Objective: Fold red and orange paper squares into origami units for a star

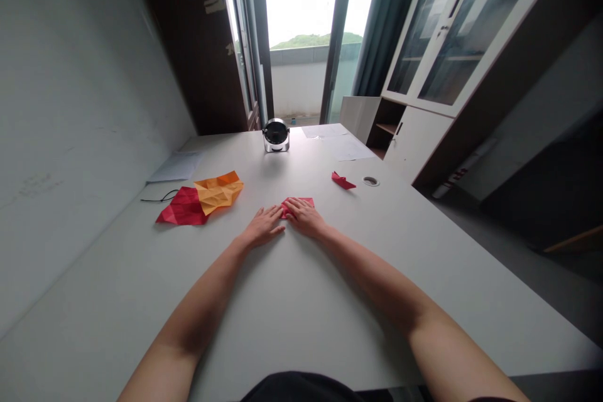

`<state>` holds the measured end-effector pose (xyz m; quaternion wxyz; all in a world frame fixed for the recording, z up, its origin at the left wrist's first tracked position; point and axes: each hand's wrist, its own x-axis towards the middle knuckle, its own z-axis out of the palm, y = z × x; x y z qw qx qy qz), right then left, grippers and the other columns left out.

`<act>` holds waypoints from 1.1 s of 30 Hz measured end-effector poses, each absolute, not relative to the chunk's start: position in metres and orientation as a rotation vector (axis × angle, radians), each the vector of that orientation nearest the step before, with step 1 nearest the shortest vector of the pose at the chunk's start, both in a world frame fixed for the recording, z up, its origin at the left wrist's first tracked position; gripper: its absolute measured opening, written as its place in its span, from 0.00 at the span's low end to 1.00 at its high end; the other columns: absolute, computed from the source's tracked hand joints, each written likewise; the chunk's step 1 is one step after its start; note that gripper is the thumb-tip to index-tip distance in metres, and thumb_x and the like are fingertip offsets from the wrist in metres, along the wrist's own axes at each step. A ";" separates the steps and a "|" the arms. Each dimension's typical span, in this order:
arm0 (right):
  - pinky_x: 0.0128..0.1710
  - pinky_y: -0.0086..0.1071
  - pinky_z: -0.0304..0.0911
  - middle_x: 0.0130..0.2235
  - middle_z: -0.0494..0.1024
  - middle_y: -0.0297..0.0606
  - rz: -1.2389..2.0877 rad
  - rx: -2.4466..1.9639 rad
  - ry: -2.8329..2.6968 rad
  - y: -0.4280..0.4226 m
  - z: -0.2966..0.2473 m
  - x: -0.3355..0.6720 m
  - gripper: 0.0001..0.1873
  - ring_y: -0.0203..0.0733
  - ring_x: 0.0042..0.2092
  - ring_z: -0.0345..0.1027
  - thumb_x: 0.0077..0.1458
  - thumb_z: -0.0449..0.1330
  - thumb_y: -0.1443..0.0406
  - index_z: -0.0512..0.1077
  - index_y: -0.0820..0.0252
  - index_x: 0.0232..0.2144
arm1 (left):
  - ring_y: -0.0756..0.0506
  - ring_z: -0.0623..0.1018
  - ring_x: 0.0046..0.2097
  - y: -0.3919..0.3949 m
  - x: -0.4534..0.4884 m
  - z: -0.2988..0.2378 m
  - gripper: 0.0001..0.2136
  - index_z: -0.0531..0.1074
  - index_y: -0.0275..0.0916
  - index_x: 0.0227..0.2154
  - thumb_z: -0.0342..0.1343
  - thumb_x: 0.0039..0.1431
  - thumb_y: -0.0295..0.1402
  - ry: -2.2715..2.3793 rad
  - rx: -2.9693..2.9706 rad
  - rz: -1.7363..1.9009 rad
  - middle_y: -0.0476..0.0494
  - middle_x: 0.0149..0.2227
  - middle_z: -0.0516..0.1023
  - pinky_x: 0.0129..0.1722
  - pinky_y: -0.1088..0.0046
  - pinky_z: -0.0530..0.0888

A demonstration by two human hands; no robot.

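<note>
A folded piece of red paper [308,201] lies flat on the white table, mostly covered by my hands. My right hand [304,217] rests on top of it with the fingers stretched out. At the paper's left edge, my left hand [264,226] lies flat with its fingertips against it and the thumb apart. A small folded red paper boat [343,181] sits farther off to the right. On the left are a creased red sheet [183,208] and a creased orange sheet [219,192] that partly overlap.
A round black and silver device on a stand [276,134] stands at the table's far side. White papers [175,166] lie far left, and more sheets [351,149] at the far right. A black cord [160,199] trails near the red sheet. A round cable hole [370,181] pierces the white table [301,301].
</note>
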<state>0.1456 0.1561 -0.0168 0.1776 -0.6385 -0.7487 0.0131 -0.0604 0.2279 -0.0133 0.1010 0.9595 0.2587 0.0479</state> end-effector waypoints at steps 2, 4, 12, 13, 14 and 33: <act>0.67 0.44 0.43 0.66 0.60 0.42 0.030 -1.816 -2.110 0.156 -0.017 0.146 0.26 0.46 0.68 0.47 0.69 0.44 0.56 0.59 0.57 0.65 | 0.42 0.49 0.71 0.226 -0.059 -0.014 0.32 0.45 0.44 0.69 0.42 0.67 0.50 0.705 2.851 0.111 0.40 0.71 0.47 0.68 0.54 0.45; 0.66 0.45 0.44 0.66 0.61 0.42 0.043 -1.822 -2.110 0.156 -0.018 0.146 0.25 0.47 0.68 0.47 0.69 0.45 0.57 0.61 0.56 0.64 | 0.42 0.48 0.71 0.225 -0.058 -0.014 0.32 0.45 0.44 0.69 0.42 0.67 0.50 0.669 2.860 0.096 0.40 0.71 0.47 0.68 0.54 0.44; 0.65 0.49 0.44 0.67 0.59 0.43 0.100 -1.875 -2.112 0.160 -0.020 0.150 0.26 0.50 0.69 0.45 0.67 0.47 0.55 0.60 0.55 0.64 | 0.37 0.44 0.72 0.228 -0.058 -0.018 0.35 0.46 0.41 0.70 0.36 0.66 0.54 0.960 2.774 0.103 0.40 0.72 0.42 0.67 0.50 0.43; 0.65 0.50 0.43 0.67 0.59 0.43 0.098 -1.888 -2.102 0.160 -0.021 0.150 0.26 0.51 0.69 0.46 0.67 0.47 0.54 0.60 0.55 0.64 | 0.37 0.44 0.72 0.229 -0.059 -0.019 0.35 0.46 0.40 0.69 0.36 0.66 0.54 1.007 2.755 0.101 0.40 0.72 0.42 0.67 0.49 0.43; 0.65 0.51 0.44 0.67 0.59 0.43 0.093 -1.898 -2.094 0.160 -0.021 0.150 0.26 0.52 0.69 0.46 0.67 0.47 0.54 0.61 0.55 0.63 | 0.36 0.43 0.72 0.231 -0.060 -0.019 0.35 0.46 0.40 0.69 0.35 0.65 0.55 1.043 2.739 0.098 0.39 0.72 0.42 0.67 0.48 0.43; 0.66 0.49 0.40 0.69 0.54 0.41 0.127 -1.968 -2.109 0.163 -0.023 0.156 0.30 0.51 0.70 0.42 0.68 0.43 0.50 0.57 0.53 0.66 | 0.36 0.42 0.72 0.231 -0.062 -0.019 0.36 0.44 0.39 0.70 0.34 0.65 0.56 1.012 2.753 0.062 0.40 0.72 0.40 0.67 0.47 0.42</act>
